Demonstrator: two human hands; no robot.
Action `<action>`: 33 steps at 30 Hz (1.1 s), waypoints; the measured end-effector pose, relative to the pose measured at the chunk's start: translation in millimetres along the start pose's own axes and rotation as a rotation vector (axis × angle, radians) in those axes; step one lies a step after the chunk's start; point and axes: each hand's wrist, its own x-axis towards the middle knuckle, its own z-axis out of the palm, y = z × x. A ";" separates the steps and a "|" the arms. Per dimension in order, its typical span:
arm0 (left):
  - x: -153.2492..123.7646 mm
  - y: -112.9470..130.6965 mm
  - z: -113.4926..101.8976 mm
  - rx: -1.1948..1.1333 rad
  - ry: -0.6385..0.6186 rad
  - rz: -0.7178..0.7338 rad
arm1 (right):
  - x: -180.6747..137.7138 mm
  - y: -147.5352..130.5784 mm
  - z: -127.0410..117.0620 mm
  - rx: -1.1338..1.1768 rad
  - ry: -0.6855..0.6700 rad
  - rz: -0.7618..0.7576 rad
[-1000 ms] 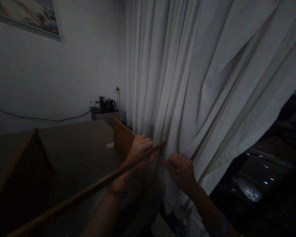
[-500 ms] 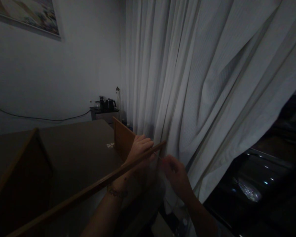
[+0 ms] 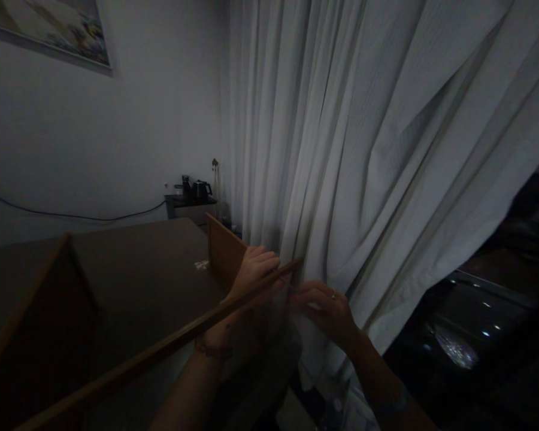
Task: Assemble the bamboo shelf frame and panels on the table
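A wooden drawer (image 3: 224, 254) stands pulled out in front of me, its near rail (image 3: 161, 350) running diagonally across the lower left. My left hand (image 3: 254, 269) curls over the far end of that rail and grips it. My right hand (image 3: 326, 308) sits just to the right, fingers pinched together on something small that I cannot make out in the dim light, close to the rail's tip. A ring shows on one right finger. White curtains (image 3: 363, 149) hang directly behind both hands.
A dark brown cabinet top (image 3: 139, 263) lies to the left with a small white scrap (image 3: 201, 264) on it. Further back a side table carries a kettle (image 3: 201, 190). A cable (image 3: 72, 214) runs along the wall. A dark glossy object (image 3: 467, 335) lies at lower right.
My right hand dipped and turned, then came back up beside the rail's tip with its fingers pinched. My left hand stayed on the rail.
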 end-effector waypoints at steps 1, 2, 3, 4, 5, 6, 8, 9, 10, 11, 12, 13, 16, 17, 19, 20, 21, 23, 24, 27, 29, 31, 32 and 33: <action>-0.4 -0.9 0.8 -0.001 0.007 0.002 | -0.4 0.2 -2.2 -0.003 -0.017 -0.011; -0.8 -1.6 1.4 -0.004 0.013 0.005 | -0.8 0.2 -4.6 -0.008 -0.041 -0.020; -0.9 -1.9 1.6 -0.005 0.020 0.008 | -1.1 0.0 -7.3 -0.015 -0.071 -0.032; -1.0 -2.0 1.6 -0.006 0.027 0.014 | -1.2 -0.2 -10.0 -0.025 -0.103 -0.048; -0.9 -1.8 1.5 -0.004 0.031 0.019 | -1.4 -0.3 -12.8 -0.038 -0.135 -0.061; -0.8 -1.5 1.2 -0.001 0.033 0.023 | -1.6 -0.4 -15.5 -0.051 -0.162 -0.074; -0.4 -0.4 0.8 0.004 0.034 0.022 | -2.2 0.1 -20.1 -0.056 -0.215 -0.097; -0.3 0.3 0.5 0.006 0.033 0.018 | -2.7 0.7 -22.1 -0.058 -0.241 -0.106; -0.1 1.0 0.3 0.007 0.031 0.011 | -3.2 1.5 -23.8 -0.059 -0.266 -0.113; 0.1 1.9 -0.1 0.008 0.033 0.000 | -3.6 2.3 -25.3 -0.062 -0.286 -0.121; 0.3 2.9 -0.5 0.006 0.034 -0.012 | -3.8 3.2 -26.5 -0.066 -0.300 -0.133; 0.6 3.9 -1.1 0.002 0.034 -0.026 | -3.7 4.1 -27.4 -0.074 -0.311 -0.144; 1.2 6.6 -3.1 -0.018 0.020 -0.035 | -0.6 5.8 -28.2 -0.090 -0.309 -0.183; 1.4 7.1 -3.7 -0.019 0.018 -0.030 | 1.0 6.1 -27.9 -0.096 -0.296 -0.198; 1.7 7.9 -4.5 -0.009 0.012 -0.027 | 4.2 6.3 -26.8 -0.107 -0.254 -0.222; 1.8 8.2 -4.8 -0.005 0.007 -0.027 | 5.4 6.4 -26.2 -0.109 -0.233 -0.232; 1.9 8.5 -4.9 -0.002 0.002 -0.029 | 6.1 6.5 -25.4 -0.108 -0.218 -0.236; 2.1 8.7 -4.8 0.000 -0.006 -0.034 | 6.2 7.0 -24.0 -0.093 -0.206 -0.231; 2.1 8.6 -4.5 0.002 -0.005 -0.036 | 5.6 7.5 -23.3 -0.084 -0.208 -0.228; 1.6 6.4 -1.8 0.010 0.023 -0.024 | 2.6 9.2 -20.7 -0.051 -0.207 -0.216; 0.9 3.4 1.1 0.021 0.052 0.007 | 0.8 10.2 -18.3 -0.013 -0.183 -0.207; 0.0 0.4 4.0 0.042 0.074 0.023 | -0.6 10.9 -15.4 0.027 -0.157 -0.188; -0.3 -0.7 5.2 0.052 0.076 0.023 | -1.1 11.1 -13.8 0.041 -0.148 -0.177; -0.7 -1.5 5.9 0.058 0.072 0.021 | -1.5 11.2 -12.1 0.053 -0.137 -0.165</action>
